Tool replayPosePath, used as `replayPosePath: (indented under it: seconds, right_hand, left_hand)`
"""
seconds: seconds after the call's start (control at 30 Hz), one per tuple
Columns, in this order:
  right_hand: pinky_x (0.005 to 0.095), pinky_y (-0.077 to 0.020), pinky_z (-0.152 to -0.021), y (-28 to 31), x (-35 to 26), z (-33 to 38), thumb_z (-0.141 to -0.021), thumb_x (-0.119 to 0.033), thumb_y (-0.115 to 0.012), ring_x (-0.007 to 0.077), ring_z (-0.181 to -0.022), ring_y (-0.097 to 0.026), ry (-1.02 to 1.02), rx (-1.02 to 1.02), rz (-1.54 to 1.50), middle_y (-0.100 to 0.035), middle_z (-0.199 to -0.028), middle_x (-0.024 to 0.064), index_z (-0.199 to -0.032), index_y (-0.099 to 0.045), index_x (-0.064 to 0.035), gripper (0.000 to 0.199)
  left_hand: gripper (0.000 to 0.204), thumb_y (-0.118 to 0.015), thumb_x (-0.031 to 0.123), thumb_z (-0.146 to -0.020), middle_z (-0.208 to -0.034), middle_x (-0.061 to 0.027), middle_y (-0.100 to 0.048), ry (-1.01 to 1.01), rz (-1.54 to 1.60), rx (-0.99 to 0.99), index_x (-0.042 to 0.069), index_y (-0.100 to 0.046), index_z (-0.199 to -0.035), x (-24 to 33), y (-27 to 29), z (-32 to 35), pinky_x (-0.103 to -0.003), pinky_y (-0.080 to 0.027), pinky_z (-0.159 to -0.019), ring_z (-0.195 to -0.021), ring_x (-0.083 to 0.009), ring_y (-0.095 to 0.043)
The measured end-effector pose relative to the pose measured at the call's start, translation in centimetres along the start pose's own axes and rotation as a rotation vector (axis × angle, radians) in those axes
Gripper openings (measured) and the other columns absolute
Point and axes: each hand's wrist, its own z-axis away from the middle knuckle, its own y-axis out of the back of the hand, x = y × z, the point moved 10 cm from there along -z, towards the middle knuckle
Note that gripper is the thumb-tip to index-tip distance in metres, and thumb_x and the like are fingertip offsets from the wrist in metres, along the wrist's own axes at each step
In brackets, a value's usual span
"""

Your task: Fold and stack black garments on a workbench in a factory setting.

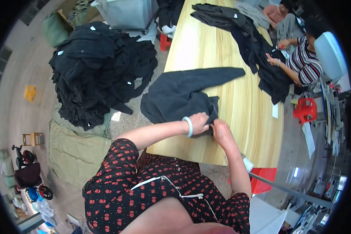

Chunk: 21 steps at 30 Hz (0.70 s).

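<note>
A black garment [175, 95] lies crumpled over the near left part of the wooden table, partly hanging past its left edge. One long sleeve or trouser leg of it stretches to the right; I cannot tell which. My left hand [199, 123], with a pale bangle on its wrist, is closed on the cloth at the garment's near right edge. Close beside it, my right hand [222, 132] pinches the same edge. The two hands are almost touching, and the fingertips are partly hidden.
The wooden table [238, 128] runs away from me. A large heap of black garments [101, 70] lies on the floor at left, by a green cloth [78, 152]. At right, a seated person [306, 58] handles dark garments [257, 50]. Red stools [305, 110] stand near the table.
</note>
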Motion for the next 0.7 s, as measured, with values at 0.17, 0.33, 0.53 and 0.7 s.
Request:
replayPosePath:
  seconds: [0.17, 0.33, 0.53, 0.7]
  right_hand:
    - [0.0459, -0.0411, -0.063, 0.3, 0.2, -0.2, -0.075, -0.002, -0.051, 0.0406, -0.071, -0.051, -0.011, 0.028, 0.023, -0.051, -0.071, 0.0239, -0.069, -0.048, 0.0032, 0.008]
    - [0.0461, -0.0416, -0.063, -0.3, 0.8, 0.8, -0.074, -0.001, -0.050, 0.0416, -0.071, -0.051, -0.077, 0.028, -0.054, -0.051, -0.071, 0.0243, -0.071, -0.049, 0.0038, 0.006]
    - [0.0469, -0.0414, -0.064, -1.3, 1.1, 1.5, -0.067, 0.006, -0.045, 0.0421, -0.072, -0.050, -0.055, -0.021, 0.087, -0.050, -0.073, 0.0252, -0.073, -0.047, 0.0038, 0.007]
    - [0.0456, -0.0406, -0.067, -0.6, -0.2, 0.2, -0.064, 0.007, -0.044, 0.0388, -0.076, -0.049, 0.064, 0.034, 0.118, -0.049, -0.076, 0.0208, -0.075, -0.045, 0.0017, 0.012]
  left_hand:
    - [0.022, -0.053, 0.016, -0.070, -0.081, -0.0224, -0.052, 0.035, 0.021, 0.118, -0.005, -0.051, -0.077, 0.7, 1.1, 0.0, -0.043, -0.043, -0.072, -0.079, -0.0372, -0.052]
    - [0.023, -0.052, 0.017, -0.072, -0.083, -0.0226, -0.051, 0.090, 0.065, 0.083, -0.005, -0.052, -0.079, 0.1, -0.5, 0.6, -0.042, -0.043, -0.074, -0.081, -0.0372, -0.052]
    - [0.020, -0.056, 0.013, -0.067, -0.082, -0.0212, -0.051, -0.058, -0.040, 0.120, -0.003, -0.052, -0.078, 1.3, -0.6, 0.6, -0.041, -0.044, -0.073, -0.079, -0.0351, -0.053]
    - [0.018, -0.052, 0.014, -0.067, -0.081, -0.0190, -0.056, -0.061, -0.117, 0.107, -0.001, -0.055, -0.076, 0.6, 1.5, -0.2, -0.041, -0.046, -0.073, -0.079, -0.0346, -0.055]
